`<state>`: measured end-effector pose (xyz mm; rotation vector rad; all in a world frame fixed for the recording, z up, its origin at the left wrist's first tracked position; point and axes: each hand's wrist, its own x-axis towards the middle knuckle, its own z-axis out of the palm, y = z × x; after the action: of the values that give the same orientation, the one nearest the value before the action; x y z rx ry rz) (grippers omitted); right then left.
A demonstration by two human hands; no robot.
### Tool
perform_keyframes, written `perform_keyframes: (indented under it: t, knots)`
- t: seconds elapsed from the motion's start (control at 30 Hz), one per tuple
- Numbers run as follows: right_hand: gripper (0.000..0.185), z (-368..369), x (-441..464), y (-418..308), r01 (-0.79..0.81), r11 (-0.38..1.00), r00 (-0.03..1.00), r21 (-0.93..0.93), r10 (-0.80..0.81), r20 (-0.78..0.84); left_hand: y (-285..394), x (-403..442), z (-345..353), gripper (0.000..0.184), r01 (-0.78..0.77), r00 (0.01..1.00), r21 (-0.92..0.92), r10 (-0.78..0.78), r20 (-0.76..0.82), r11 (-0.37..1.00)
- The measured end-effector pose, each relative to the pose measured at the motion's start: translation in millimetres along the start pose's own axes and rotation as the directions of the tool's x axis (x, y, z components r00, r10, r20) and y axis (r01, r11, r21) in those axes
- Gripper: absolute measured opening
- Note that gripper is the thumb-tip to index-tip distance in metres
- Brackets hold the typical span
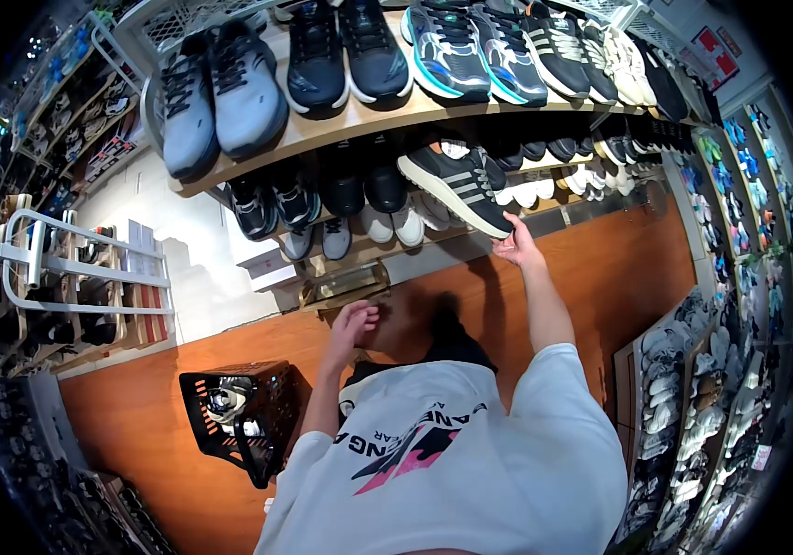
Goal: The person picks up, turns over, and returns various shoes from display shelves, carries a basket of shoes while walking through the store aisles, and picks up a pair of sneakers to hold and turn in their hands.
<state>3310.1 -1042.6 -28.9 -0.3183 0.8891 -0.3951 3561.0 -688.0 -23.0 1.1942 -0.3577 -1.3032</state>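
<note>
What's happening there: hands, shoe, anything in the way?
Right hand gripping black striped shoe by toe. Left hand apparently empty. Black basket at left, clear of both hands.

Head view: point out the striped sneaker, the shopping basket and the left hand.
Striped sneaker (463, 178), head view, black upper.
Shopping basket (278, 403), head view, side wall.
Left hand (353, 324), head view, middle.

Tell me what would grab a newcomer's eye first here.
First, probably the black striped shoe with the pale sole, held by the right hand just below the upper shelf. Next, the row of sneakers along that shelf, with a blue-grey pair at its left end. Then the black basket on the orange-brown floor at lower left, with footwear inside.
</note>
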Motion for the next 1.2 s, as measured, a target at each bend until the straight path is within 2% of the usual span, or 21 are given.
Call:
perform_keyframes:
  t: [0.03, 0.1, 0.17, 0.2, 0.23, 0.3, 0.37, 0.43, 0.47, 0.5, 0.57, 0.63, 0.7, 0.77, 0.8, 0.9, 0.93, 1.0, 1.1, 1.17, 1.2]
  knots:
    - [0.031, -7.4, 2.9, -8.6, -0.026, 1.0, 0.998, -0.008, 0.027, 0.052, 0.7, 13.1, 15.1, 0.035, 0.003, 1.0, 0.012, -0.002, -0.015, 1.0]
    - [0.029, -18.9, 11.1, -20.6, -0.044, 0.999, 0.999, -0.005, 0.044, 0.001, 0.4, 47.4, 46.0, 0.051, -0.026, 1.0, -0.071, 0.027, 0.01, 0.997]
    - [0.03, -45.4, 35.0, -39.9, -0.207, 0.978, 0.953, 0.007, 0.2, 0.226, 3.8, 93.6, 78.8, 0.062, -0.061, 0.998, -0.172, 0.062, 0.001, 0.983]
    - [0.029, -40.8, 37.6, -43.4, -0.083, 0.994, 0.996, -0.077, 0.081, -0.026, 2.1, 123.7, 92.9, 0.063, -0.083, 0.996, -0.206, 0.075, -0.045, 0.975]
    - [0.028, -58.0, 44.0, -51.4, -0.143, 0.982, 0.949, -0.122, 0.171, 0.265, -2.8, 151.6, 103.7, 0.064, -0.1, 0.992, -0.236, 0.08, -0.093, 0.967]
    - [0.028, -52.0, 44.4, -63.1, -0.222, 0.97, 0.952, -0.097, 0.237, 0.193, -1.5, 199.5, 131.6, 0.057, -0.107, 0.982, -0.312, 0.05, -0.185, 0.944]
    - [0.03, -56.2, 50.3, -65.8, -0.32, 0.947, 0.937, -0.037, 0.322, 0.138, -4.9, 234.8, 147.4, 0.04, -0.093, 0.991, -0.394, 0.045, -0.13, 0.914]
    - [0.03, -61.8, 55.4, -69.7, -0.41, 0.906, 0.898, -0.101, 0.421, 0.129, 0.4, 246.8, 168.9, 0.037, -0.12, 0.988, -0.437, 0.063, -0.143, 0.892]
    - [0.029, -67.9, 59.1, -71.0, -0.436, 0.891, 0.864, -0.129, 0.454, 0.218, 6.2, 246.0, 180.0, 0.039, -0.155, 0.985, -0.458, 0.1, -0.143, 0.875]
    - [0.036, -65.3, 61.8, -67.7, -0.389, 0.919, 0.904, -0.063, 0.394, 0.168, 5.2, 252.6, 176.0, 0.047, -0.131, 0.986, -0.417, 0.075, -0.147, 0.899]
    - [0.04, -66.3, 62.8, -67.1, -0.35, 0.936, 0.924, -0.037, 0.352, 0.151, 0.9, 254.3, 189.5, 0.054, -0.225, 0.959, -0.41, 0.126, -0.255, 0.884]
    - [0.045, -46.8, 38.5, -70.6, -0.343, 0.939, 0.912, -0.001, 0.333, 0.237, -7.7, 255.4, 188.4, 0.056, -0.304, 0.918, -0.35, 0.174, -0.355, 0.886]
    - [0.045, -58.6, 34.5, -63.0, -0.346, 0.938, 0.892, 0.017, 0.323, 0.317, -0.8, 248.3, 198.4, 0.056, -0.289, 0.905, -0.374, 0.124, -0.407, 0.881]
    - [0.039, -55.4, 23.2, -46.1, -0.134, 0.99, 0.95, 0.038, 0.118, 0.289, -2.4, 245.7, 196.9, 0.049, -0.2, 0.905, -0.523, -0.048, -0.422, 0.828]
    - [0.038, -44.5, 10.1, -49.4, -0.063, 0.996, 0.966, -0.062, 0.077, 0.249, 13.9, 236.9, 214.1, 0.048, -0.243, 0.864, -0.491, -0.043, -0.502, 0.837]
    - [0.045, -32.4, -7.4, -50.2, -0.084, 0.987, 0.923, -0.137, 0.129, 0.362, 10.9, 227.5, 197.2, 0.045, -0.202, 0.91, -0.56, -0.057, -0.411, 0.803]
    - [0.045, -27.2, -14.6, -51.6, -0.006, 0.986, 0.929, -0.165, 0.066, 0.363, 1.5, 227.2, 184.9, 0.044, -0.154, 0.916, -0.546, -0.088, -0.391, 0.824]
    - [0.046, -22.0, -11.8, -57.6, 0.004, 0.973, 0.943, -0.23, 0.073, 0.324, 11.4, 220.1, 191.3, 0.043, -0.12, 0.947, -0.476, -0.044, -0.319, 0.871]
    - [0.047, -13.8, -9.8, -64.4, 0.028, 0.96, 0.96, -0.28, 0.052, 0.276, 18.2, 214.1, 193.8, 0.05, -0.064, 0.943, -0.367, -0.065, -0.327, 0.928]
    - [0.046, -15.0, -7.9, -57.3, 0.103, 0.965, 0.94, -0.24, -0.015, 0.342, 11.5, 218.2, 193.5, 0.05, -0.156, 0.933, -0.394, 0.004, -0.36, 0.906]
    - [0.045, -12.5, -11.2, -53.0, 0.12, 0.969, 0.954, -0.217, -0.052, 0.294, 12.0, 221.9, 193.5, 0.051, -0.165, 0.933, -0.393, 0.014, -0.359, 0.904]
